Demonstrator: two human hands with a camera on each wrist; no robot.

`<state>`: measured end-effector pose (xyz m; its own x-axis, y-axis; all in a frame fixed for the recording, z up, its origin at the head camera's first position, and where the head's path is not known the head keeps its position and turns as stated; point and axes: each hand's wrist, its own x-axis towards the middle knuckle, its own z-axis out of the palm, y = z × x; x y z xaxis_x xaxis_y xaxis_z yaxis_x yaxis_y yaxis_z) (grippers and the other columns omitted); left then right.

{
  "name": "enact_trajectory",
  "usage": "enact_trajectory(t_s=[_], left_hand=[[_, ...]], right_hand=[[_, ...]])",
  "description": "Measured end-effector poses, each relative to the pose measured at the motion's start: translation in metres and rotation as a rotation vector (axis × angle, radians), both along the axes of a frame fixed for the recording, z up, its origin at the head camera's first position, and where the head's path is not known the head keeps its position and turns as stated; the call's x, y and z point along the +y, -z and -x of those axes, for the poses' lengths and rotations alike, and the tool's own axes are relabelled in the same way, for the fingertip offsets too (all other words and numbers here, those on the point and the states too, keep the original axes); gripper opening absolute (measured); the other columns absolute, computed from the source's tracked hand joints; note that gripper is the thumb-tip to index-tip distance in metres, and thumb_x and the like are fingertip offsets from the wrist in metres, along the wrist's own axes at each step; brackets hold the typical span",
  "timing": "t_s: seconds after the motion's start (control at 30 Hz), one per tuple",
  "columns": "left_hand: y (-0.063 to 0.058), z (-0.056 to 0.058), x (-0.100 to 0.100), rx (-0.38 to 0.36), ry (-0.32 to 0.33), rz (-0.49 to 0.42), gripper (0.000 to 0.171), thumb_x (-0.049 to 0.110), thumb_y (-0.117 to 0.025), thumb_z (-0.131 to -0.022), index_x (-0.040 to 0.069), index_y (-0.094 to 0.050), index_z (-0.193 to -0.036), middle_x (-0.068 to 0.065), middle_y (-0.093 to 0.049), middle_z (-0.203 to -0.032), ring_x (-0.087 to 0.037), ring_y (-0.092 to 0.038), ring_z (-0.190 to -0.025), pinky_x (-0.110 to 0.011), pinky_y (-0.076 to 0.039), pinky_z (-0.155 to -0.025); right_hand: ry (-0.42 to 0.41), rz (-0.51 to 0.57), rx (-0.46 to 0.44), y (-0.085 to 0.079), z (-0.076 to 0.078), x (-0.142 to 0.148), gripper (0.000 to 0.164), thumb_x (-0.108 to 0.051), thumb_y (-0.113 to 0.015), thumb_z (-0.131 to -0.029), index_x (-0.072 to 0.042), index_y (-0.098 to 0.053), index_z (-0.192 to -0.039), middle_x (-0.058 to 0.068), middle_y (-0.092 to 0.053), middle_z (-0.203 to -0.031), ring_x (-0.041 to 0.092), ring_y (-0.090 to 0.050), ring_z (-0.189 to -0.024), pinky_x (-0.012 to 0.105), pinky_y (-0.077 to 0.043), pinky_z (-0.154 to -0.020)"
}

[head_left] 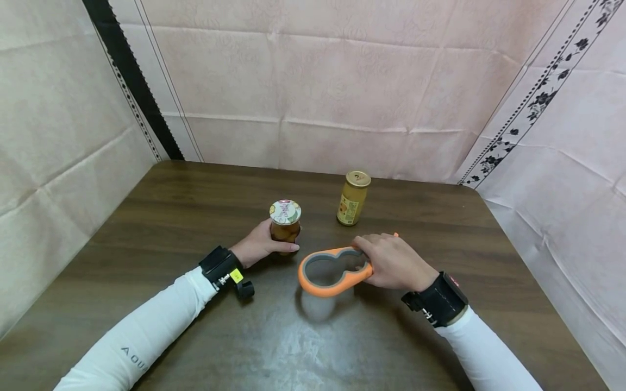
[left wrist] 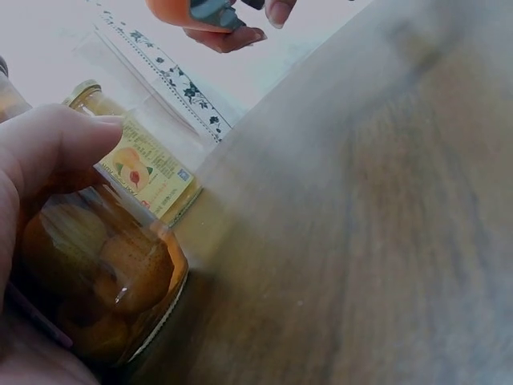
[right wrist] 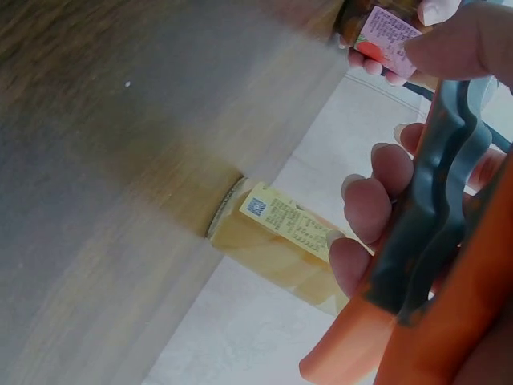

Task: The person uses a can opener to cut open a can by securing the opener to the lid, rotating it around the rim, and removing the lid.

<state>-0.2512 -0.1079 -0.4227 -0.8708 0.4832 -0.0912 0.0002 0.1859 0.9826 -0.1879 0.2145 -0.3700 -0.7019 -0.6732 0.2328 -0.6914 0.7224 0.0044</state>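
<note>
And here is the dark fruit jar [head_left: 285, 231], left of the yellow jar [head_left: 352, 202] and nearer the person, roughly upright; whether its base touches down, I can't tell. The left hand [head_left: 264, 241] has it, fingers and thumb wrapped round the side. On top, a white lid [head_left: 285, 212] with green and pinkish print, too small to read; on the side, a pink label [right wrist: 389, 38] with rows of tiny characters and a red patch, again beyond reading.

Over to the orange tool [head_left: 337, 287], on the person's side of the yellow jar, its grey-lined loop raised above its own shadow. The right hand [head_left: 393, 262] grips the handles, fingers curled firmly round.

The yellow jar itself stands upright, untouched, gold-lidded. Its yellow label [left wrist: 140, 171] shows a fruit picture, a small blue square and fine print, none of it legible.

Now the lettering we can make out: the left sleeve [head_left: 142, 336], well left of the yellow jar, reads "AOU" or "AQU", cut off at the fold. All this over a brown wooden worktop [head_left: 235, 336], and beyond the yellow jar, a pale creased cloth [head_left: 342, 81]; a black floral band [head_left: 543, 98] climbs to its right.
</note>
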Motion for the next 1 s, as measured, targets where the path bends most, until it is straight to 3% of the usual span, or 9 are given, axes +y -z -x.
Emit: enact_trajectory(t_s=[0.7, 1.0], left_hand=[[0.003, -0.009, 0.005, -0.014, 0.027, -0.006, 0.079, 0.018, -0.085, -0.083, 0.014, -0.041, -0.148, -0.011, -0.055, -0.145, -0.028, -0.051, -0.133, -0.043, -0.044, -0.111], [0.003, -0.014, 0.008, -0.032, 0.085, -0.063, 0.075, 0.012, -0.083, -0.084, 0.009, -0.042, -0.147, -0.018, -0.054, -0.145, -0.028, -0.053, -0.127, -0.033, -0.052, -0.098]], right_hand=[[-0.053, 0.04, 0.062, -0.011, -0.011, -0.007, 0.036, -0.027, -0.079, -0.076, -0.019, -0.065, -0.108, -0.008, -0.067, -0.092, 0.01, -0.06, -0.077, 0.029, -0.05, -0.068], [-0.047, 0.04, 0.059, -0.015, -0.014, -0.009, 0.037, -0.027, -0.08, -0.077, -0.017, -0.065, -0.11, -0.006, -0.068, -0.095, 0.011, -0.061, -0.079, 0.029, -0.05, -0.068]])
